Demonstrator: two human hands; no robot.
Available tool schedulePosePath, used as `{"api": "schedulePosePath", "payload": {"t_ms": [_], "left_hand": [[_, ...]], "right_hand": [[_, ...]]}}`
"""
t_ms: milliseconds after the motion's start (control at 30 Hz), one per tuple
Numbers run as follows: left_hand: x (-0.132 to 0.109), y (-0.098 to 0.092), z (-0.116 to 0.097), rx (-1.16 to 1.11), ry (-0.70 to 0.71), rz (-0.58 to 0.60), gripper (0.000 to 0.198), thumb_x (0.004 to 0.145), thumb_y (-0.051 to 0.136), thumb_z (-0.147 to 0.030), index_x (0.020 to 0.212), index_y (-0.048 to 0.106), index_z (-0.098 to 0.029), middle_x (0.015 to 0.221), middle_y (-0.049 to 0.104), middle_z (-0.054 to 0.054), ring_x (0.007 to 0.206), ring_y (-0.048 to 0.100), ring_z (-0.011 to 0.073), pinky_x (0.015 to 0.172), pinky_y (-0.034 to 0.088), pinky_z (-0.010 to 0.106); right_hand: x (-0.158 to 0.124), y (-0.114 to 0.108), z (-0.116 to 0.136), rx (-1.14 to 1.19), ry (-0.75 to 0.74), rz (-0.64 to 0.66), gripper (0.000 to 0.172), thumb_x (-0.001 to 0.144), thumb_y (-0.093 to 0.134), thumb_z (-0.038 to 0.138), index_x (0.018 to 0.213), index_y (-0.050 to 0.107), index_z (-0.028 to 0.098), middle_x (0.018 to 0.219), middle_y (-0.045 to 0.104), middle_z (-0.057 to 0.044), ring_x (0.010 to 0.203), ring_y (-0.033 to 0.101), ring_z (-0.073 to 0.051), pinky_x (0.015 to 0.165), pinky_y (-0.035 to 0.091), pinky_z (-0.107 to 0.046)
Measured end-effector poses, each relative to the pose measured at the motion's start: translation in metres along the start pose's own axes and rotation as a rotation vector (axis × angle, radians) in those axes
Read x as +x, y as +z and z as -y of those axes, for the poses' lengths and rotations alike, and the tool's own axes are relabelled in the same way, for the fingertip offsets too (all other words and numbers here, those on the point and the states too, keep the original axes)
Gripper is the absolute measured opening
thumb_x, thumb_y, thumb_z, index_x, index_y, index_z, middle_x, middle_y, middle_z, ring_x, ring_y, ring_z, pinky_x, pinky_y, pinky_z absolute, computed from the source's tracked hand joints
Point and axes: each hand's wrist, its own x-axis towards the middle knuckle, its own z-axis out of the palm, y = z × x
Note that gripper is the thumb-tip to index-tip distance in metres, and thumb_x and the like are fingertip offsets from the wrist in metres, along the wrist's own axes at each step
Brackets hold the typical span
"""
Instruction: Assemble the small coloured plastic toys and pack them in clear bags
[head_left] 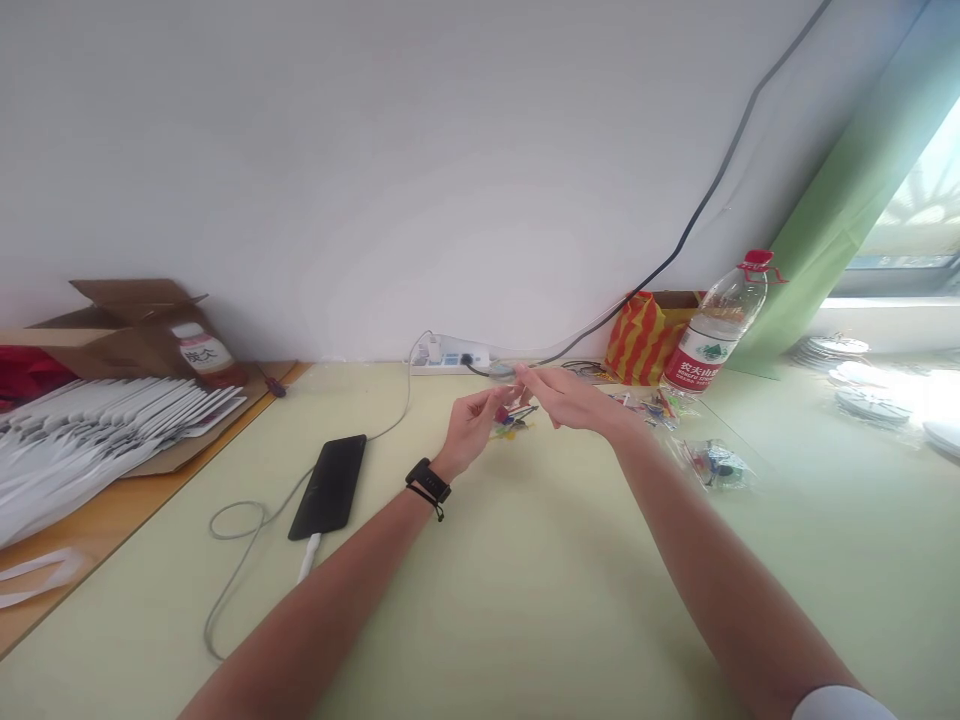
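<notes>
Both hands meet over the far middle of the table. My left hand [471, 430], with a black watch [428, 483] on its wrist, pinches what looks like the top of a clear plastic bag. Small coloured parts [513, 424], red, blue and yellow, show just below the fingertips. My right hand [571, 398] comes in from the right, its fingers closed at the same bag's upper edge. Its knuckles partly hide the bag, and the parts are too small to name. A second clear packet [718, 466] with small parts lies right of my right hand.
A white power strip [450, 357] sits against the wall. A black phone [328, 487] on a cable lies at left, near stacked white bags [112, 430] and a cardboard box [142, 315]. A large water bottle [709, 340] and a red-yellow bag [643, 338] stand at right.
</notes>
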Motion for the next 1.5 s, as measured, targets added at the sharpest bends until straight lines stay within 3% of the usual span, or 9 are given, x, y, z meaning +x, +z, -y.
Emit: {"api": "schedulePosePath", "payload": {"t_ms": [133, 233, 333, 400, 567, 833, 1033, 1267, 1500], "left_hand": [[0.004, -0.002, -0.002, -0.004, 0.008, -0.026, 0.049, 0.096, 0.064, -0.061, 0.094, 0.083, -0.017, 0.093, 0.079, 0.009, 0.077, 0.067, 0.0192, 0.072, 0.054, 0.032], [0.009, -0.008, -0.004, -0.073, -0.015, -0.101, 0.049, 0.095, 0.066, -0.062, 0.103, 0.083, -0.017, 0.098, 0.081, 0.01, 0.084, 0.072, 0.0215, 0.076, 0.056, 0.033], [0.016, -0.016, -0.009, -0.183, -0.073, -0.187, 0.057, 0.091, 0.069, -0.066, 0.12, 0.079, -0.017, 0.111, 0.081, 0.014, 0.097, 0.075, 0.0248, 0.082, 0.059, 0.034], [0.02, -0.021, -0.013, -0.242, -0.093, -0.228, 0.061, 0.089, 0.071, -0.068, 0.121, 0.078, -0.016, 0.114, 0.08, 0.016, 0.101, 0.076, 0.0259, 0.083, 0.059, 0.034], [0.028, -0.031, -0.018, -0.287, -0.149, -0.308, 0.062, 0.086, 0.072, -0.07, 0.12, 0.077, -0.018, 0.116, 0.08, 0.016, 0.099, 0.077, 0.0262, 0.072, 0.058, 0.03], [0.028, -0.031, -0.006, -0.334, -0.146, -0.312, 0.054, 0.084, 0.078, -0.063, 0.11, 0.08, -0.015, 0.116, 0.079, 0.017, 0.104, 0.075, 0.0251, 0.073, 0.057, 0.029], [0.018, -0.017, -0.007, -0.328, -0.213, -0.164, 0.051, 0.085, 0.078, -0.063, 0.108, 0.083, -0.017, 0.119, 0.079, 0.015, 0.103, 0.074, 0.0255, 0.076, 0.058, 0.031], [0.007, -0.002, -0.019, -0.362, -0.172, 0.028, 0.047, 0.092, 0.073, -0.057, 0.119, 0.081, -0.02, 0.134, 0.073, 0.013, 0.122, 0.067, 0.0314, 0.094, 0.056, 0.041], [0.006, 0.003, -0.023, -0.366, -0.197, 0.028, 0.043, 0.092, 0.073, -0.059, 0.119, 0.082, -0.026, 0.136, 0.072, 0.007, 0.11, 0.071, 0.0259, 0.075, 0.056, 0.031]], "right_hand": [[-0.001, 0.002, 0.005, -0.069, -0.066, 0.014, 0.056, 0.11, 0.032, 0.064, 0.103, 0.071, 0.024, 0.102, 0.075, -0.004, 0.059, 0.059, -0.015, 0.057, 0.046, -0.029], [0.003, 0.005, 0.003, -0.101, -0.207, -0.245, 0.033, 0.106, 0.05, 0.054, 0.111, 0.064, 0.025, 0.107, 0.073, -0.001, 0.057, 0.054, -0.012, 0.061, 0.044, -0.028], [0.011, 0.009, -0.01, -0.06, -0.218, -0.47, 0.033, 0.101, 0.06, 0.05, 0.121, 0.059, 0.024, 0.11, 0.072, -0.002, 0.055, 0.051, -0.01, 0.063, 0.044, -0.027], [0.016, 0.013, -0.023, -0.057, -0.149, -0.395, 0.037, 0.096, 0.066, 0.052, 0.119, 0.062, 0.023, 0.109, 0.073, -0.003, 0.06, 0.055, -0.012, 0.063, 0.045, -0.027], [0.026, 0.029, -0.048, 0.141, -0.086, 0.13, 0.036, 0.097, 0.064, 0.053, 0.104, 0.071, 0.018, 0.102, 0.076, -0.007, 0.067, 0.065, -0.014, 0.062, 0.049, -0.026], [0.026, 0.031, -0.055, 0.225, -0.105, 0.279, 0.037, 0.096, 0.066, 0.054, 0.085, 0.069, 0.018, 0.09, 0.075, -0.005, 0.076, 0.065, -0.016, 0.07, 0.052, -0.027], [0.028, 0.028, -0.05, 0.442, -0.121, -0.131, 0.048, 0.085, 0.081, 0.049, 0.122, 0.067, 0.021, 0.122, 0.072, -0.008, 0.104, 0.068, -0.021, 0.091, 0.053, -0.034], [0.041, 0.055, -0.04, 0.891, -0.061, -0.367, 0.039, 0.062, 0.09, 0.04, 0.092, 0.072, 0.021, 0.088, 0.074, -0.003, 0.085, 0.068, -0.022, 0.08, 0.053, -0.034], [0.042, 0.061, -0.034, 0.897, -0.07, -0.462, 0.022, 0.062, 0.071, 0.026, 0.084, 0.065, 0.023, 0.071, 0.061, 0.004, 0.067, 0.056, -0.016, 0.066, 0.048, -0.03]]}}
